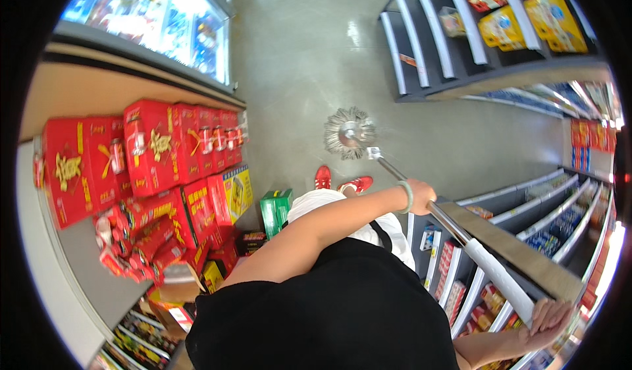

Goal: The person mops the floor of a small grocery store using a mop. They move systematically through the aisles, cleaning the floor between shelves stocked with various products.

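A string mop with a round grey head (349,132) rests on the floor just ahead of my red shoes. Its metal pole (452,226) slants up to the right and ends in a white grip sleeve (501,277). My left hand (419,197), with a pale green bangle at its wrist, reaches across my body and is wrapped around the metal pole. At the upper end of the white sleeve, my right hand (549,319) has its fingers curled over the handle. The joint between pole and mop head is slightly blurred.
Red gift boxes (150,148) are stacked on the left, beside a lit refrigerated case (148,22). A green carton (276,212) stands on the floor near my feet. Shelving (429,29) with packets rises ahead right; more shelves (518,231) flank my right side, close to the pole.
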`<state>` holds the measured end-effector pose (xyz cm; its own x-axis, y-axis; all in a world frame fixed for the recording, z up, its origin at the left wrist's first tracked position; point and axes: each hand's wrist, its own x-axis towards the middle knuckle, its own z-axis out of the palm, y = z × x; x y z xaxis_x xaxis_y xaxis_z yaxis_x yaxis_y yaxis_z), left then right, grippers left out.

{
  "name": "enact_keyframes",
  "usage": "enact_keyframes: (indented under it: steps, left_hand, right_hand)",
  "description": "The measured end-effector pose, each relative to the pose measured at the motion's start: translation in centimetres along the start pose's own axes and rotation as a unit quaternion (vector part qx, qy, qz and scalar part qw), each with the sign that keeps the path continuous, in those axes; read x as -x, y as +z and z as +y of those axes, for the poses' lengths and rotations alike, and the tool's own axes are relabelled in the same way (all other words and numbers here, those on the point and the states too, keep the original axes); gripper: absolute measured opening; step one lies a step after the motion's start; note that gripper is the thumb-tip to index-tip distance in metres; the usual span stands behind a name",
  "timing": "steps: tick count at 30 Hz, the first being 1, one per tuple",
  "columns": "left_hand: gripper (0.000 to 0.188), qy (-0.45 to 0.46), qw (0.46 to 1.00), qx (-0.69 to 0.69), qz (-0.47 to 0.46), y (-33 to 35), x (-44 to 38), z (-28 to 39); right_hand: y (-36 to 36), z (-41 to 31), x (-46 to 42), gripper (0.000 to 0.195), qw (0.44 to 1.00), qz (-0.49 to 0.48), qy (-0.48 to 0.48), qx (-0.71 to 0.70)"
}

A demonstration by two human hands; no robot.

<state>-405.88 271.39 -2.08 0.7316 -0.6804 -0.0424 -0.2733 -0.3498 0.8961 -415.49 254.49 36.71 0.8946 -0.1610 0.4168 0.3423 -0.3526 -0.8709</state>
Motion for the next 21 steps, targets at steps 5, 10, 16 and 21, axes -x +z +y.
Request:
enact_keyframes:
  steps: [5,10,16,21]
  left_hand:
    - [0.020,-0.079,0.996,-0.019,-0.048,-1.3,4.0,-1.5]
    - [0.018,-0.159,0.981,-0.111,-0.009,-1.5,9.1,-9.0]
    - [0.016,-0.280,0.937,-0.207,0.013,-0.7,10.7,-12.8]
    - [0.018,-0.260,0.937,-0.227,-0.047,4.1,3.7,-10.5]
  right_hand:
    - [0.5,3.9,1.4,0.042,0.975,0.099,0.117,-0.161]
    - [4.5,11.5,4.0,0.039,0.968,-0.018,0.140,-0.206]
    - [4.4,15.9,5.6,0.054,0.882,-0.122,0.378,-0.254]
    - [-2.2,15.7,3.4,0.053,0.912,-0.077,0.352,-0.196]
